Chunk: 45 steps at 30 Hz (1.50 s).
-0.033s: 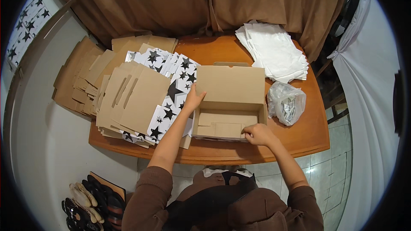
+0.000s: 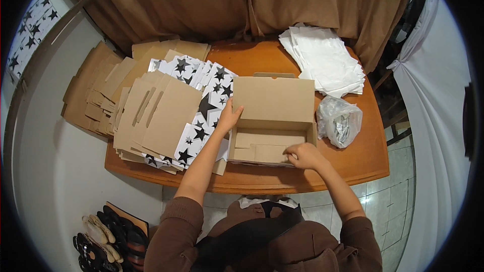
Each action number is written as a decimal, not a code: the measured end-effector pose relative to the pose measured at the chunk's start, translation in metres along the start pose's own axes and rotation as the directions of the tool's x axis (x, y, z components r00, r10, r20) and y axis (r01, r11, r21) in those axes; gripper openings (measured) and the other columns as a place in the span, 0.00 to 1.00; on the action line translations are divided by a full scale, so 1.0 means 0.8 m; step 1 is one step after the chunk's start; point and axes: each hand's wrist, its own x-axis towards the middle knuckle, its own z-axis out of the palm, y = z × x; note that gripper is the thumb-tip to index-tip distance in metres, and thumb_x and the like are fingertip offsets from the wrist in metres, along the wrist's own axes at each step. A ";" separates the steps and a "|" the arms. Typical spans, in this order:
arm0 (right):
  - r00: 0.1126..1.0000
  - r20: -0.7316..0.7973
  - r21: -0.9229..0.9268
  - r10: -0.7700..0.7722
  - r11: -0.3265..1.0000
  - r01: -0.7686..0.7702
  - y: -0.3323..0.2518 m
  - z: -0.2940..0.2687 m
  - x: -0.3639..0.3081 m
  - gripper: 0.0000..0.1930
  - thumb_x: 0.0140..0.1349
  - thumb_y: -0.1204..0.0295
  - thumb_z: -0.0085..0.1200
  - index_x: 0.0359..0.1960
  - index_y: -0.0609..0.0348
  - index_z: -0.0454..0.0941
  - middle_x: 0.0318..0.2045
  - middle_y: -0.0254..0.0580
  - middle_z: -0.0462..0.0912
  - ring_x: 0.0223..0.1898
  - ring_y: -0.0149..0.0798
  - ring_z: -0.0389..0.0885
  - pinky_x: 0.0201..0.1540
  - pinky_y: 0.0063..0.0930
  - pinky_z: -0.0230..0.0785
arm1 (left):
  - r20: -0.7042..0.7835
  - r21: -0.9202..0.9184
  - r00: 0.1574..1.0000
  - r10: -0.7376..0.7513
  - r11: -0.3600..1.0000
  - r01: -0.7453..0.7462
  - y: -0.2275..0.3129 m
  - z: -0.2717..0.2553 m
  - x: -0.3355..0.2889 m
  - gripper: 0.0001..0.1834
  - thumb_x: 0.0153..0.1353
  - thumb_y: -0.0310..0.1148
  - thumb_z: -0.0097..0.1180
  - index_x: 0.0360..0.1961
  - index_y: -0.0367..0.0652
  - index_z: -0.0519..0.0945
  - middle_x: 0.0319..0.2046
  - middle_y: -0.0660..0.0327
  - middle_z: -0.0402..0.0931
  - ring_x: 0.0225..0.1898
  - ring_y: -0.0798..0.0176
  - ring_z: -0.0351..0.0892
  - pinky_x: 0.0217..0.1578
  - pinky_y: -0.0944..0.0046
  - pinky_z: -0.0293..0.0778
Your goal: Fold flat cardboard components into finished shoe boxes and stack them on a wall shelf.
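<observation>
In front of me stands a cardboard box (image 2: 275, 142), plain brown inside, its lid (image 2: 274, 99) raised and leaning back. My left hand (image 2: 230, 118) grips the box at its left side, near the lid's fold, thumb toward the inside. At the front right corner, my right hand (image 2: 305, 156) has its fingers curled together just above the front wall; whether they pinch the cardboard is hidden. Left of the box, close to my left forearm, lies a pile of flat box blanks (image 2: 169, 116), brown on one side and white with black stars on the other.
More brown cardboard sheets (image 2: 85, 93) rest at the far left. White tissue paper sheets (image 2: 326, 61) are stacked at the back right of the wooden table (image 2: 252, 181). A clear plastic bag (image 2: 339, 121) with silvery contents sits right of the box. Shoes (image 2: 108, 239) lie at lower left.
My right hand has risen slightly from the box's front wall, its fingers still curled. Hands, box and table all appear shifted very slightly to the right in view.
</observation>
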 end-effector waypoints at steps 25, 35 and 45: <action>0.815 0.576 -0.448 -0.056 0.813 0.372 -0.017 0.092 0.182 0.33 0.62 0.58 0.49 0.68 0.30 0.50 0.71 0.27 0.44 0.71 0.36 0.43 0.69 0.43 0.43 | 0.182 -0.156 0.981 -0.066 0.983 0.095 -0.041 -0.021 -0.165 0.25 0.71 0.40 0.36 0.60 0.31 0.62 0.54 0.45 0.68 0.58 0.54 0.66 0.59 0.62 0.58; 0.902 -0.129 -0.043 -0.412 0.911 0.410 -0.023 0.003 0.167 0.08 0.54 0.71 0.54 0.36 0.55 0.81 0.39 0.37 0.81 0.42 0.41 0.78 0.44 0.33 0.71 | 0.191 -0.032 0.979 0.069 0.997 -0.064 -0.006 -0.058 -0.175 0.21 0.67 0.38 0.43 0.54 0.34 0.69 0.54 0.45 0.67 0.55 0.49 0.69 0.54 0.57 0.66; 0.878 0.127 0.001 -0.461 0.885 0.465 -0.103 0.015 0.134 0.13 0.62 0.61 0.49 0.35 0.57 0.78 0.33 0.41 0.79 0.35 0.46 0.77 0.41 0.37 0.69 | -0.084 0.187 0.915 0.396 0.908 -0.376 0.019 -0.060 -0.197 0.17 0.57 0.27 0.50 0.49 0.39 0.73 0.48 0.51 0.73 0.50 0.51 0.72 0.52 0.57 0.66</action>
